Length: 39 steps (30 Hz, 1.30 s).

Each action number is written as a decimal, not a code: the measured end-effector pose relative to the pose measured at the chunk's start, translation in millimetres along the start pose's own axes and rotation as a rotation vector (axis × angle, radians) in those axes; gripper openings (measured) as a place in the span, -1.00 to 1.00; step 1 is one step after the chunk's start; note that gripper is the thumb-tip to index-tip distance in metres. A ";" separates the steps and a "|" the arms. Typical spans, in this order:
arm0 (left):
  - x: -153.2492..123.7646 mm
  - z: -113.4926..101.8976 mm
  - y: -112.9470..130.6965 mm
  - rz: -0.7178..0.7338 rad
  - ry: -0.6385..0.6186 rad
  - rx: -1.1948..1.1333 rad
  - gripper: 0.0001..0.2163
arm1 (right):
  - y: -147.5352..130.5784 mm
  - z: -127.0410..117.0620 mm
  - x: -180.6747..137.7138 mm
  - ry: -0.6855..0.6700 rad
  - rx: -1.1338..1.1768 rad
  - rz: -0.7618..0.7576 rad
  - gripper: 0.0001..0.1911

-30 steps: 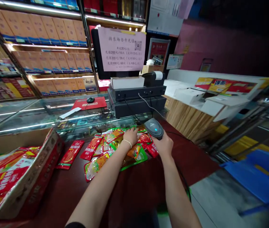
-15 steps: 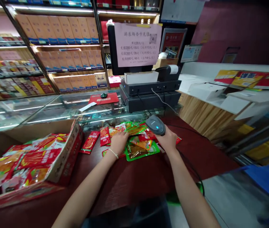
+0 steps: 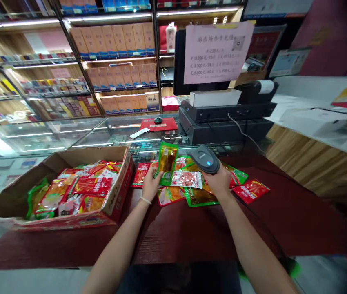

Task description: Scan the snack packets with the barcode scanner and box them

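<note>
My left hand (image 3: 151, 181) is closed on the lower edge of a green-edged snack packet (image 3: 167, 158), holding it upright above the pile. A dark grey barcode scanner (image 3: 205, 158) is in my right hand (image 3: 221, 179), its head pointing up and to the left. Under and between the hands lie several red, green and orange snack packets, among them a silver-and-red packet (image 3: 188, 179) and a green-edged one (image 3: 202, 198). One red packet (image 3: 251, 190) lies apart on the right. The fingers under the scanner are mostly hidden.
An open cardboard box (image 3: 121, 196) full of snack packets stands on the dark red table (image 3: 167, 241) at left. Behind are a glass counter with a mouse (image 3: 158, 120) on a red mat, a monitor with a pink notice (image 3: 218, 53), and a black cash drawer (image 3: 225, 130).
My left hand has lifted a green-edged packet off the pile and stood it up. A red packet now lies apart on the right. The view has turned left.
</note>
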<state>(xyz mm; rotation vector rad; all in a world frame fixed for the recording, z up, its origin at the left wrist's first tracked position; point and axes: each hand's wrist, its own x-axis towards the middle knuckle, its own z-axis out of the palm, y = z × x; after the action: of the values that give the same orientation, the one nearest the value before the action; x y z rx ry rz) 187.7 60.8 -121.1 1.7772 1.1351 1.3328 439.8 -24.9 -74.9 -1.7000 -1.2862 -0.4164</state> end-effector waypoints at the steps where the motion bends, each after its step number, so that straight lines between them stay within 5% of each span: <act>1: 1.3 -1.3 -1.0 -0.013 0.012 -0.086 -0.80 | 2.9 2.2 -4.0 -0.007 -0.007 -0.008 -0.62; 7: 1.3 0.9 -9.4 -0.225 -0.073 -0.391 -0.65 | 8.2 3.0 -10.7 -0.152 -0.055 -0.039 -0.57; 13: -2.5 4.2 -12.6 -0.259 -0.113 -0.389 -0.65 | -10.4 -5.2 -9.5 -0.368 -0.028 -0.058 -0.32; 16: -2.3 4.3 -13.5 -0.239 -0.117 -0.334 -0.65 | -13.9 -5.4 -11.6 -0.426 -0.054 -0.097 -0.36; 21: -3.0 4.0 -13.9 -0.226 -0.113 -0.291 -0.63 | -10.8 -4.8 -11.2 -0.423 -0.076 -0.082 -0.63; 26: -3.9 6.0 -9.3 -0.218 -0.116 -0.274 -0.65 | -9.8 -5.1 -9.5 -0.391 -0.070 -0.015 -0.52; 30: 2.3 2.9 19.8 -0.126 -0.058 -0.158 -0.72 | -10.3 -2.2 -10.3 -0.314 -0.022 0.072 -0.46; 34: 9.3 -24.0 73.8 0.027 -0.024 0.082 -0.74 | -17.4 -2.7 -8.5 -0.237 0.096 0.087 -0.52; 39: 2.8 -98.8 120.6 0.179 0.068 0.356 -0.74 | -37.1 -4.8 -5.8 -0.188 0.201 0.026 -0.60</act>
<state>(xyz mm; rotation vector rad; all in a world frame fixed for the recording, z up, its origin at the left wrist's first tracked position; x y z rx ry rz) 124.7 11.3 12.6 2.1448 1.3429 1.3673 406.0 -31.5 -59.4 -1.6123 -1.3899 -0.1089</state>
